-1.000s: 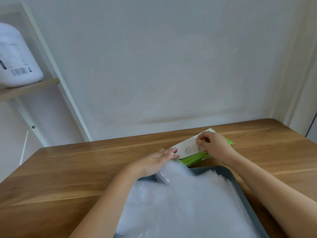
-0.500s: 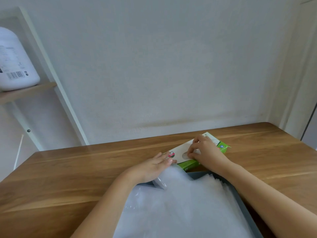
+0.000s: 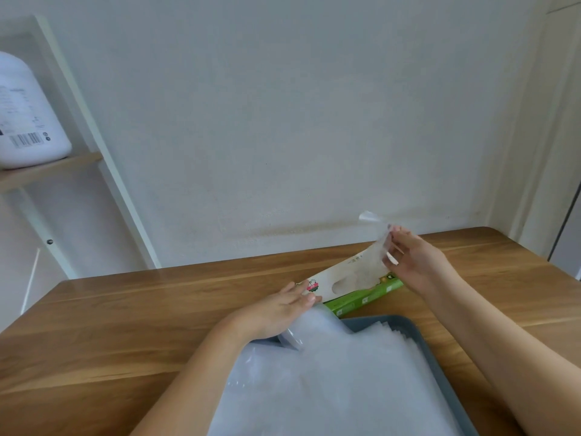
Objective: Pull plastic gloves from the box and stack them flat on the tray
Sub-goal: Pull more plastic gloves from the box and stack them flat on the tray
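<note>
A green and white glove box [image 3: 352, 298] lies on the wooden table behind a grey tray [image 3: 418, 336]. A thick stack of clear plastic gloves [image 3: 339, 385] fills the tray and spills over its left side. My left hand [image 3: 279, 309] rests with straight fingers on the box's left end. My right hand [image 3: 412, 259] pinches a clear plastic glove [image 3: 366, 269] that stretches up and to the right out of the box's opening.
The wooden table [image 3: 125, 325] stands against a white wall. At the left, a white shelf frame [image 3: 94, 146] carries a large white jug [image 3: 28, 121]. A door frame edge shows at the far right.
My right hand has lifted up and to the right from the box's opening, drawing a glove partly out. My left hand has stayed on the box's left end.
</note>
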The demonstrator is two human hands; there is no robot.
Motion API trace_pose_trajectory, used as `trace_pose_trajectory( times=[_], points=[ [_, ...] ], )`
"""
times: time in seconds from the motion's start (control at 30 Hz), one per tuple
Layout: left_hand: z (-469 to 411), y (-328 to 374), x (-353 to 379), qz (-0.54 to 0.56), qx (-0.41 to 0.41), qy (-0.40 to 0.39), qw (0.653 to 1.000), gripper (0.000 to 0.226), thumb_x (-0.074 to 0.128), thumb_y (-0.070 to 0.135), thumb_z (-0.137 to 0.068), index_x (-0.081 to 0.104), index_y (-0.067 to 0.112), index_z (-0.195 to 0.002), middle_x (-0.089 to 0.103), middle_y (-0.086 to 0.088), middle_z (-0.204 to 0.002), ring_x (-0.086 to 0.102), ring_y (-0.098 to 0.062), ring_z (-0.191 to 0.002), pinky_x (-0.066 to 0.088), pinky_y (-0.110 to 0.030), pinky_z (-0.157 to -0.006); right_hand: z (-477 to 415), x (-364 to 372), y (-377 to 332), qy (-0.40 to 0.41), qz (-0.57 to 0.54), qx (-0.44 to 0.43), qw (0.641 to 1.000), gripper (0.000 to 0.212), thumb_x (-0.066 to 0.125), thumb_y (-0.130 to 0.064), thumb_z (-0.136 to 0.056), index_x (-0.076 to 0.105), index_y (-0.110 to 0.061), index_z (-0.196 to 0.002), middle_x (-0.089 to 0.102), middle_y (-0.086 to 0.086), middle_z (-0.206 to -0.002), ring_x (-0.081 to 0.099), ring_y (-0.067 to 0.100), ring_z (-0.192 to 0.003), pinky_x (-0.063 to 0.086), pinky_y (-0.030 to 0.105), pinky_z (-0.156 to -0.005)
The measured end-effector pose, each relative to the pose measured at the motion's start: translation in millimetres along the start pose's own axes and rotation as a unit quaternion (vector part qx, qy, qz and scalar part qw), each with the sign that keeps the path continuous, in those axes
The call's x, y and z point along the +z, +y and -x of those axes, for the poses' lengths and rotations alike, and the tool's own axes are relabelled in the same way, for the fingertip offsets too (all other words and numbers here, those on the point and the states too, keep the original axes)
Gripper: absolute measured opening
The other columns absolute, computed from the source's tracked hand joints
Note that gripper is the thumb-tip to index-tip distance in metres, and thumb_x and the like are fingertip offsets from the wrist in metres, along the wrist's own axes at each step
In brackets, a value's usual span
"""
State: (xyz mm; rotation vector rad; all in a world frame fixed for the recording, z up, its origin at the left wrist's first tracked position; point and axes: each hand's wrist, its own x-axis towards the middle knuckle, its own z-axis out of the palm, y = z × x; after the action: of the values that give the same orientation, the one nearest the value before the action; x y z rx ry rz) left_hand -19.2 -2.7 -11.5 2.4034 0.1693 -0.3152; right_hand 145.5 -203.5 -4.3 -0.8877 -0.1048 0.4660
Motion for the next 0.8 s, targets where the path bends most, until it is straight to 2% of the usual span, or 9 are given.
trace_pose_trajectory(
  times=[0.1,0.2,0.3,0.37,0.43,0.5,0.6,0.7,0.8],
  points=[
    [-1,0,1,-0.013,-0.007,-0.004,1.0,0.045,0.024,0.051,-0.101,0.042,0.041,-0.142,0.006,0.026,-0.157,-0.006,0.003,-0.145,-0.002,-0.032,-0.12,9,18,-22,-0.071,-0.049,-0.05,0.995,0.021,0.047,-0.012,-0.097,0.058,-0.017,-0.079,0.063,-0.004,-0.079,0.059,0.011,-0.08,0.046,0.033,-0.091],
    [-1,0,-2,0.012,-0.008,0.006,1.0,0.044,0.025,0.052,-0.101,0.047,0.041,-0.138,0.013,0.029,-0.154,0.0,0.007,-0.143,0.001,-0.025,-0.117,36,46,-47,-0.147,-0.087,-0.048,0.984,0.008,0.054,-0.017,-0.084,0.057,-0.016,-0.077,0.063,-0.005,-0.065,0.063,0.007,-0.064,0.055,0.023,-0.065],
    [5,8,-8,0.067,0.004,0.06,0.996,0.039,0.036,0.051,-0.1,0.063,0.035,-0.123,0.042,0.033,-0.131,0.032,0.008,-0.128,0.02,-0.008,-0.099,67,68,-60,-0.231,-0.023,-0.021,0.972,0.023,0.078,-0.022,-0.062,0.061,-0.013,-0.074,0.058,-0.003,-0.058,0.06,0.008,-0.052,0.053,0.02,-0.054],
    [14,20,-18,0.134,0.037,0.153,0.978,0.04,0.046,0.05,-0.098,0.066,0.024,-0.12,0.054,0.027,-0.116,0.047,0.014,-0.11,0.028,-0.002,-0.089,80,76,-58,-0.245,0.056,0.002,0.968,0.022,0.076,-0.022,-0.061,0.06,-0.011,-0.07,0.054,0.0,-0.056,0.057,0.01,-0.048,0.051,0.019,-0.051],
    [31,34,-35,0.182,0.089,0.243,0.949,0.061,0.046,0.075,-0.083,0.065,0.028,-0.118,0.058,0.026,-0.117,0.048,0.021,-0.111,0.029,-0.002,-0.093,88,82,-51,-0.228,0.093,0.064,0.967,0.013,0.061,-0.02,-0.076,0.056,-0.011,-0.068,0.051,0.002,-0.053,0.053,0.012,-0.043,0.048,0.019,-0.046],
    [53,49,-47,0.2,0.13,0.236,0.942,0.09,0.042,0.097,-0.055,0.063,0.036,-0.118,0.061,0.027,-0.122,0.048,0.016,-0.118,0.033,-0.009,-0.1,96,86,-41,-0.23,0.129,0.11,0.958,0.017,0.054,-0.016,-0.086,0.055,-0.009,-0.07,0.052,0.003,-0.054,0.052,0.012,-0.044,0.047,0.02,-0.046],
    [78,73,-37,0.259,0.16,0.131,0.944,0.074,0.071,0.072,-0.06,0.064,0.023,-0.116,0.069,0.014,-0.116,0.063,0.0,-0.109,0.047,-0.015,-0.09,106,89,-24,-0.228,0.18,0.121,0.949,0.021,0.051,-0.012,-0.094,0.065,0.003,-0.09,0.06,0.007,-0.071,0.06,0.015,-0.058,0.05,0.022,-0.054],
    [81,75,-13,0.307,0.122,0.179,0.927,0.05,0.087,0.043,-0.061,0.069,0.019,-0.102,0.074,0.003,-0.098,0.07,-0.015,-0.095,0.053,-0.033,-0.086,119,90,-10,-0.222,0.206,0.15,0.941,0.024,0.049,-0.021,-0.096,0.065,-0.007,-0.085,0.069,0.003,-0.072,0.066,0.009,-0.058,0.051,0.017,-0.056],
    [87,66,-2,0.373,0.091,0.238,0.892,0.025,0.084,0.032,-0.068,0.071,0.016,-0.081,0.073,-0.008,-0.081,0.065,-0.025,-0.073,0.051,-0.045,-0.074,128,86,-4,-0.223,0.149,0.225,0.937,0.046,0.051,-0.048,-0.09,0.071,-0.007,-0.097,0.069,0.009,-0.092,0.067,0.018,-0.08,0.051,0.025,-0.078]
  ],
)
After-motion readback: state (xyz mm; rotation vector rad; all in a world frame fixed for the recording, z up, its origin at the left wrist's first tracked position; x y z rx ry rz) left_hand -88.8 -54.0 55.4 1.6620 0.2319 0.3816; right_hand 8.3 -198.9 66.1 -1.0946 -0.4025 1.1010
